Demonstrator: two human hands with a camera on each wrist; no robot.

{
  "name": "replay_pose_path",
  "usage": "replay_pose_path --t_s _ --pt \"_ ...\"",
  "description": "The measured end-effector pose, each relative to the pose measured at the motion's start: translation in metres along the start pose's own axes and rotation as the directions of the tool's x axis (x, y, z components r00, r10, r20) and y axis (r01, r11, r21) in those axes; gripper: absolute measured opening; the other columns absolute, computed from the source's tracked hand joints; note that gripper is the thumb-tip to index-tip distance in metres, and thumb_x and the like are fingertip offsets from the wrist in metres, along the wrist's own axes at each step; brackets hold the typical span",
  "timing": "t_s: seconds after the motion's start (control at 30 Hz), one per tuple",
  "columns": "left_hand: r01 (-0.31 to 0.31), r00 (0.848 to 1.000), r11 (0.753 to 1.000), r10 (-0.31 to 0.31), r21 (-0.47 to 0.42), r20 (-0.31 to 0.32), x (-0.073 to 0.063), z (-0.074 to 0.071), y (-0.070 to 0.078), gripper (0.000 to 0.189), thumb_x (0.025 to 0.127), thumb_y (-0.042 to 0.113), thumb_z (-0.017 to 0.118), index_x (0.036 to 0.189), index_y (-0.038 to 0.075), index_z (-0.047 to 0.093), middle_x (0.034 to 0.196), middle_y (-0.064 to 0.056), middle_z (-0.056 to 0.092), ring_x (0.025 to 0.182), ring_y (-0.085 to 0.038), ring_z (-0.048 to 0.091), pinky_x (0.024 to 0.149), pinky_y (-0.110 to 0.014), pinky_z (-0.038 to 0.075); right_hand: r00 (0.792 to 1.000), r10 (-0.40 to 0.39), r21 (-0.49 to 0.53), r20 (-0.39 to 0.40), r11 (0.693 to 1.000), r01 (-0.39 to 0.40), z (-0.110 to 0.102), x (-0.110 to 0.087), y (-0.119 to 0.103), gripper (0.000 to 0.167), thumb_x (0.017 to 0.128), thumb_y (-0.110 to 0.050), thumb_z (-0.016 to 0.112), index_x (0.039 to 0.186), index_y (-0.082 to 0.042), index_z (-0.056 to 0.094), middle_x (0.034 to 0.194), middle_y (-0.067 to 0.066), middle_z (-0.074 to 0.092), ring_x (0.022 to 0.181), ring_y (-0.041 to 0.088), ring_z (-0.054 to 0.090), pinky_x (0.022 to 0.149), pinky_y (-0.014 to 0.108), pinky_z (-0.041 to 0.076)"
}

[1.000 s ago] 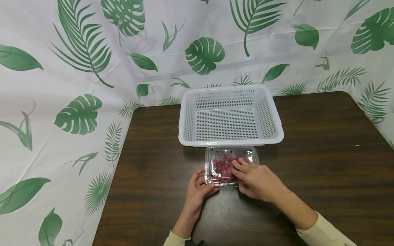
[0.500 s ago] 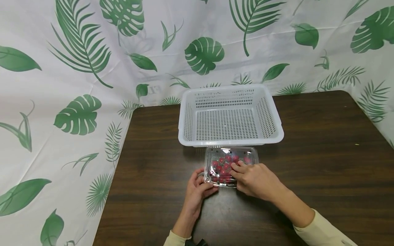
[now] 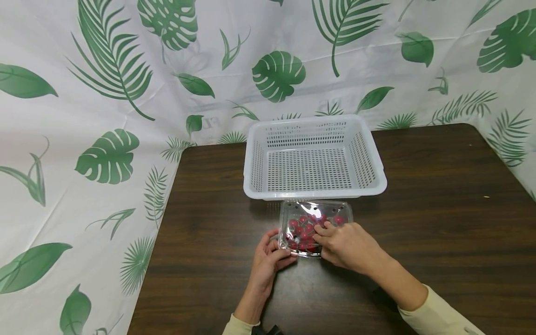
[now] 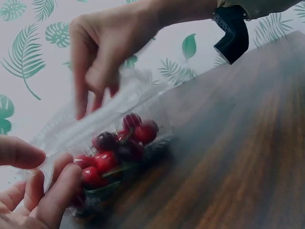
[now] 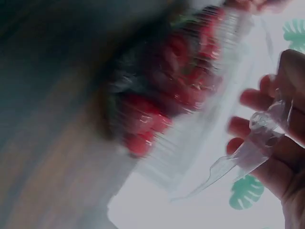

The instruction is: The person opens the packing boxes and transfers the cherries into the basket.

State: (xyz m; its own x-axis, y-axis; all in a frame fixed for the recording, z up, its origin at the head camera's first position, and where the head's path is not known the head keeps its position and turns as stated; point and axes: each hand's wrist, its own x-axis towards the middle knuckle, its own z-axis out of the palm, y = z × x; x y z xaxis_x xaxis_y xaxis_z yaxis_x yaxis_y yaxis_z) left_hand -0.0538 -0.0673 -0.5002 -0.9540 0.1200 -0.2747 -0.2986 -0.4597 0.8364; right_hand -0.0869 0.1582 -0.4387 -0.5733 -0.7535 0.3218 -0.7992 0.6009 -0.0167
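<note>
A clear plastic clamshell box (image 3: 293, 211) of red cherries (image 3: 304, 231) lies on the table in the head view. My left hand (image 3: 266, 260) grips its near left corner, thumb in front and fingers at the side. On the right, my right hand (image 3: 351, 245) has its fingers bent over the lid. The right wrist view has the lid's corner (image 5: 257, 155) raised between that hand's thumb and fingers, apart from the cherries (image 5: 143, 119). Dark and bright red cherries (image 4: 105, 160) show through the wall in the left wrist view.
Just behind the box stands a white perforated plastic basket (image 3: 314, 193) with nothing in it. The dark wooden table (image 3: 435, 200) extends to both sides. A leaf-printed white cloth (image 3: 234, 42) hangs behind and along the left.
The lid has shifted and tilted slightly, its near edge coming toward me. My right fingers have bent more around its right side. My left hand has hardly moved.
</note>
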Motion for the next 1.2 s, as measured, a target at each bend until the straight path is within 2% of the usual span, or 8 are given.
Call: replay_pose_path --t_s 0.17,0.27,0.4,0.53,0.6,0.8,0.9,1.2 --pt "0.023 0.999 1.000 -0.023 0.016 0.026 0.000 0.000 0.003 0.062 0.080 -0.012 0.062 0.137 -0.005 0.039 0.080 -0.005 0.056 0.072 -0.018 0.069 0.070 -0.032 0.058 0.998 0.020 0.074 -0.056 0.997 -0.016 -0.004 0.002 0.000 0.023 0.073 -0.012 0.071 0.094 -0.009 0.079 0.097 0.006 0.074 0.080 0.018 0.072 0.049 0.034 0.053" --pt "0.035 0.999 0.999 -0.035 0.019 0.028 0.001 -0.001 0.005 0.062 0.080 -0.011 0.062 0.137 -0.004 0.039 0.081 -0.005 0.057 0.073 -0.019 0.069 0.070 -0.032 0.058 0.998 0.033 0.102 -0.046 0.994 -0.029 -0.007 0.003 -0.001 0.023 0.072 -0.011 0.071 0.093 -0.010 0.079 0.097 0.006 0.074 0.081 0.018 0.072 0.050 0.034 0.054" --pt "0.043 0.999 0.999 -0.043 0.013 0.017 0.002 -0.001 0.002 0.061 0.079 -0.012 0.062 0.135 -0.003 0.042 0.080 -0.006 0.058 0.072 -0.020 0.069 0.070 -0.035 0.059 0.998 0.044 0.132 -0.051 0.991 -0.037 -0.008 0.006 0.000 0.021 0.072 -0.011 0.070 0.091 -0.010 0.079 0.094 0.004 0.075 0.063 0.009 0.065 0.042 0.025 0.044" --pt "0.043 0.999 0.999 -0.043 0.004 0.004 0.002 -0.001 0.000 0.062 0.078 -0.012 0.062 0.135 -0.002 0.042 0.080 -0.006 0.058 0.071 -0.020 0.069 0.069 -0.035 0.059 0.997 0.050 0.160 -0.061 0.986 -0.040 -0.009 0.009 0.001 0.019 0.071 -0.009 0.068 0.086 -0.012 0.078 0.086 -0.001 0.074 0.049 0.002 0.035 0.040 0.019 0.027" --pt "0.043 0.999 0.999 -0.043 0.007 0.009 0.002 -0.002 0.000 0.062 0.078 -0.011 0.062 0.136 -0.002 0.041 0.080 -0.006 0.058 0.071 -0.020 0.069 0.070 -0.034 0.059 0.997 0.050 0.169 -0.062 0.985 -0.039 -0.010 0.010 0.001 0.017 0.071 -0.008 0.067 0.083 -0.013 0.077 0.083 -0.004 0.074 0.049 0.001 0.029 0.041 0.018 0.024" --pt "0.051 0.998 0.998 -0.052 0.021 0.027 0.003 -0.006 0.003 0.059 0.079 -0.012 0.059 0.135 -0.003 0.042 0.083 -0.006 0.058 0.072 -0.020 0.068 0.071 -0.037 0.059 0.983 0.140 0.257 -0.115 0.961 -0.106 -0.026 0.013 0.005 0.017 0.071 -0.008 0.070 0.084 -0.017 0.078 0.079 -0.010 0.072 0.047 -0.005 0.028 0.040 0.015 0.026" --pt "0.063 0.997 0.998 -0.064 0.024 0.042 0.003 -0.008 0.005 0.059 0.079 -0.011 0.060 0.135 -0.003 0.043 0.085 -0.008 0.058 0.073 -0.021 0.068 0.073 -0.039 0.058 0.979 0.177 0.300 -0.106 0.944 -0.138 -0.035 0.015 0.008 0.020 0.072 -0.008 0.070 0.087 -0.017 0.079 0.079 -0.011 0.072 0.046 -0.007 0.027 0.038 0.015 0.024" --pt "0.080 0.996 0.997 -0.080 -0.008 0.047 0.002 -0.011 0.002 0.044 0.081 -0.011 0.058 0.123 -0.006 0.044 0.085 -0.007 0.061 0.076 -0.020 0.067 0.073 -0.039 0.058 0.972 0.212 0.286 -0.101 0.942 -0.176 -0.043 0.011 0.013 0.025 0.069 -0.012 0.070 0.091 -0.018 0.080 0.086 -0.010 0.073 0.045 -0.006 0.026 0.037 0.014 0.019"
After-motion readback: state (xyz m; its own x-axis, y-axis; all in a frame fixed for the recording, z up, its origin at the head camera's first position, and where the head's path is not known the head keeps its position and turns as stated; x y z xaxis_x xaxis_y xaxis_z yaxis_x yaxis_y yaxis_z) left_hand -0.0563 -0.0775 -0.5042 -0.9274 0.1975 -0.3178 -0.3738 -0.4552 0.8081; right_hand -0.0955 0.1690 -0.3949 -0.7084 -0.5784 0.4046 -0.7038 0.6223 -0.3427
